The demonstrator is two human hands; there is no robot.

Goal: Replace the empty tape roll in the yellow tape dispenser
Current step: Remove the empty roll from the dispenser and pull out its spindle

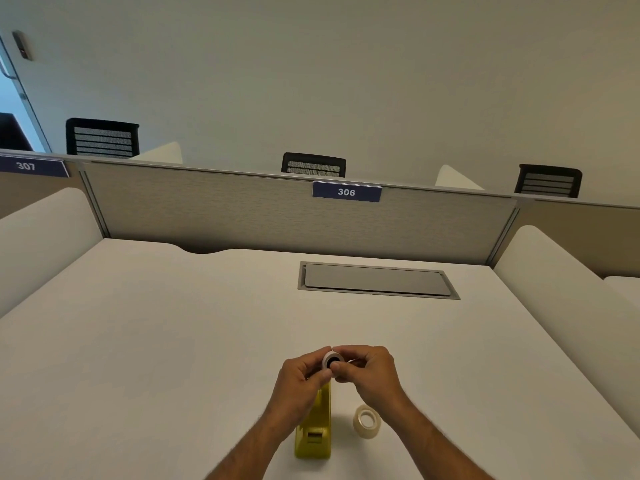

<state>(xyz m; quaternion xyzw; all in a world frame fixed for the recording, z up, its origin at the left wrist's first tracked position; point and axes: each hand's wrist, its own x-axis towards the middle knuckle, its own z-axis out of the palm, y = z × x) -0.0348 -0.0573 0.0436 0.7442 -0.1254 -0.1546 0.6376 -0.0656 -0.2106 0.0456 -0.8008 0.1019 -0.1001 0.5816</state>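
Dispenser point(313, 431): yellow, standing on the surface point(173, 341) under the hands; looks weighty, rigid.
Spent core point(331, 361): light, stiff ring; both hands' fingers point(341, 370) pinch its rim.
New roll point(367, 421): beside dispenser; sticky, grip by edges.

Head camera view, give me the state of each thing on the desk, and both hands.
Yellow tape dispenser: standing on the desk, no roll visible in it.
Small roll: held above the desk.
New tape roll: on the desk, untouched.
Left hand: fingers gripping the small roll.
Right hand: fingers gripping it too.

Yellow tape dispenser point(313, 434) partly behind left hand point(299, 379)
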